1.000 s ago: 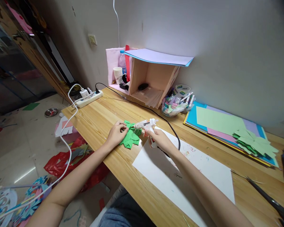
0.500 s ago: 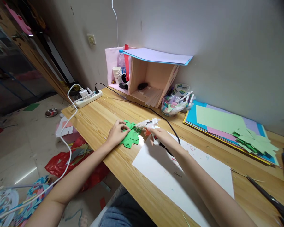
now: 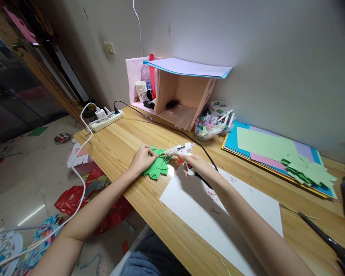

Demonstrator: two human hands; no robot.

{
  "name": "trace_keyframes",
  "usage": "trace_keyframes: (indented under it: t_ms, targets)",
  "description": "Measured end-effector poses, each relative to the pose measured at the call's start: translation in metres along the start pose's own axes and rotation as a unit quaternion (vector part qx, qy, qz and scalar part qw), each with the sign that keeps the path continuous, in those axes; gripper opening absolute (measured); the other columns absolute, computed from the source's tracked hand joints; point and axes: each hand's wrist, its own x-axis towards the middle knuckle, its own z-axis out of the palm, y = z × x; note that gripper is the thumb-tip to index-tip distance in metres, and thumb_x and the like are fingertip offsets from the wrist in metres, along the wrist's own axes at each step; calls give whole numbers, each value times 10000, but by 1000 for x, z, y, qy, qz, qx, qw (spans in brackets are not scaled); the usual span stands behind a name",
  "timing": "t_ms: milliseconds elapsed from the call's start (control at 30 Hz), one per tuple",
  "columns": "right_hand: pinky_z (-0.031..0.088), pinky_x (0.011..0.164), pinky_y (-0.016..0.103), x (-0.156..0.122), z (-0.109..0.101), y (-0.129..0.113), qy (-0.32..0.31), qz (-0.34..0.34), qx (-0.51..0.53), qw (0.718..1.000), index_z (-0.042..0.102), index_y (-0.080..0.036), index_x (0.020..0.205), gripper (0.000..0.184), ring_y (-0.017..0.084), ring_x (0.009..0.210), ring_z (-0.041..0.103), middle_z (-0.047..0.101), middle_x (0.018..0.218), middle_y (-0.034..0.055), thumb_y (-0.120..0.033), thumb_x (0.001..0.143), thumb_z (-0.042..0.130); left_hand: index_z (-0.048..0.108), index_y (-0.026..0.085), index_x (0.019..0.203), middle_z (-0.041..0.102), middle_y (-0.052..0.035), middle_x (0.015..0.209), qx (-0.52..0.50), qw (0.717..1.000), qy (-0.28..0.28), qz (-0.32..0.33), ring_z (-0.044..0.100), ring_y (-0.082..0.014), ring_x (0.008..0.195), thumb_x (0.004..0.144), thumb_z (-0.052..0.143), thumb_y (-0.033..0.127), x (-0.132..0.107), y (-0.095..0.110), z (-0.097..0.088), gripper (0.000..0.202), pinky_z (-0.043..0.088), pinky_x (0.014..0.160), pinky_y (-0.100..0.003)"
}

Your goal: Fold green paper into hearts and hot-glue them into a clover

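A green folded-paper piece (image 3: 156, 167) lies on the wooden table (image 3: 120, 142). My left hand (image 3: 141, 159) rests on its left side, fingers curled and pinching its upper edge. My right hand (image 3: 194, 165) is wrapped round the grip of a white hot glue gun (image 3: 179, 151). The gun's nozzle points left and touches the top of the green piece, close to my left fingertips. Its black cord (image 3: 161, 125) runs back to a power strip (image 3: 106, 120).
A white sheet (image 3: 218, 207) lies under my right forearm. A wooden box (image 3: 179, 96) with paper on top stands at the wall, a tub of markers (image 3: 214, 124) beside it. Coloured sheets with pale green cut-outs (image 3: 309, 170) lie at right; black scissors (image 3: 327, 241) at far right.
Both hands and the glue gun stay almost where they were; the nozzle has kept to the top of the green piece. The view has drifted slightly.
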Motion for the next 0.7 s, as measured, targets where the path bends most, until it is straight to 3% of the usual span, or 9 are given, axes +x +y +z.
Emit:
trace_keyframes:
  t_ms: [367,533,633,700]
  targets:
    - [327,515,257,-5,-7,-8,56,-16,79,995,673,-152,731,438,140,486,487,530,418,13,-485,814,400,604,187,562,602,-35,728,49,999,-5,-9,565,-180,740,634,656,415,11,-5,3,245,440,665,-287]
    - [325,490,249,-2,-13,0,84,-12,106,991,654,-147,643,449,122,444,449,522,417,19,-506,790,429,642,188,556,618,-33,677,54,997,-43,-30,572,-192,712,628,659,398,16,-2,1,222,435,630,-288]
    - [305,451,239,2,-14,8,89,-23,132,987,654,-126,638,490,108,413,415,515,411,20,-543,775,435,649,179,611,610,-51,754,51,998,-34,-3,578,-196,756,675,636,358,13,2,-3,190,456,678,-300]
    - [286,432,234,4,-15,12,86,-41,153,984,671,-120,749,478,103,395,401,521,415,8,-535,776,436,651,177,667,600,-69,852,52,998,-31,21,580,-199,823,746,572,333,3,8,-6,193,464,742,-315]
